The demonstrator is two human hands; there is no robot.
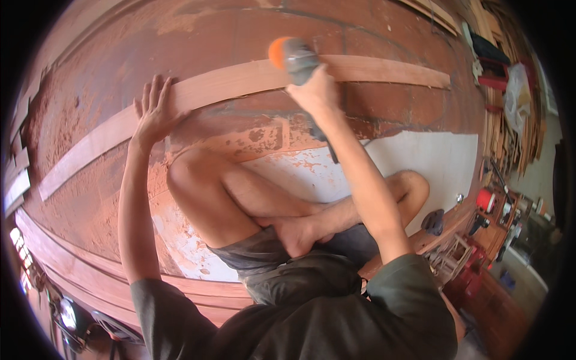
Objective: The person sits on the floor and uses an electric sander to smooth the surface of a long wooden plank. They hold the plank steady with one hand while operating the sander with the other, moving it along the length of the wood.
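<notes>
A long, pale reddish wooden plank (231, 80) lies across the floor in front of my crossed legs. My left hand (155, 119) rests on its left part with the fingers spread and nothing held in them. Farther right, my right hand (316, 93) is wrapped round a dark grey angle grinder (300, 60) with an orange disc (278, 53) at its head. The grinder is over the plank, slightly blurred, and whether the disc touches the wood I cannot tell. Its rear part passes beneath my right forearm.
Reddish dust covers the dark red work surface (198, 45). A white sheet (432, 153), dusty in places, lies beneath my legs. More long boards (90, 264) run behind me on the left. Stacked wood strips (516, 129), a clear plastic bag (517, 96) and assorted tools line the right side.
</notes>
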